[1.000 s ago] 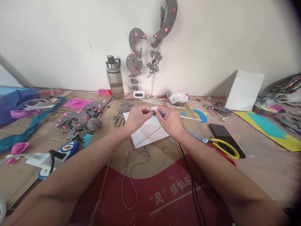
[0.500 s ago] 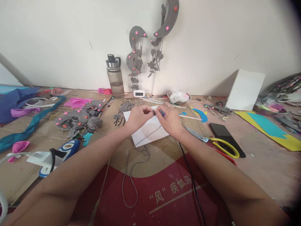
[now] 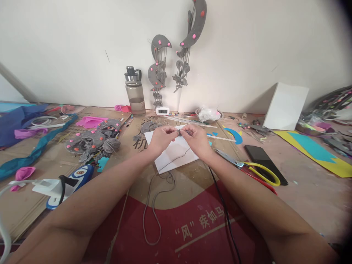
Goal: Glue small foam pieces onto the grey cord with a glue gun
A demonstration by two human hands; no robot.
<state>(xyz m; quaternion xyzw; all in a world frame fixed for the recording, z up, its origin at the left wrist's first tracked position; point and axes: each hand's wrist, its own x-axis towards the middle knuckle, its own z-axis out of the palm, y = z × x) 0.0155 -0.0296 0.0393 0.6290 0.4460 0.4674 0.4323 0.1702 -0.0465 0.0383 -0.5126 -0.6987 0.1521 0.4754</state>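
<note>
Grey small scrap (image 3: 179, 132), its form unclear, sits pinched between our left grip (image 3: 162, 138) and right grip (image 3: 196, 138), both closed on it above the white rectangular sheet (image 3: 180, 154) that thin grey cord (image 3: 160, 228) crosses.

Your left hand (image 3: 162, 140) and right hand (image 3: 196, 139) mostly cover the grey piece (image 3: 179, 132) at your fingertips, leaving too little to identify. You lose the grey cord (image 3: 171, 178) beneath your right hand, and both hands hide part of the white sheet (image 3: 172, 150). At twelve o'clock the top edge crops the larger crescent (image 3: 199, 26); at eleven, the small display's (image 3: 162, 110) digits are blurred. At three, the right edge cuts off dark strands (image 3: 334, 99). At five, the black cable (image 3: 227, 216) vanishes behind your right forearm and leaves below.
</note>
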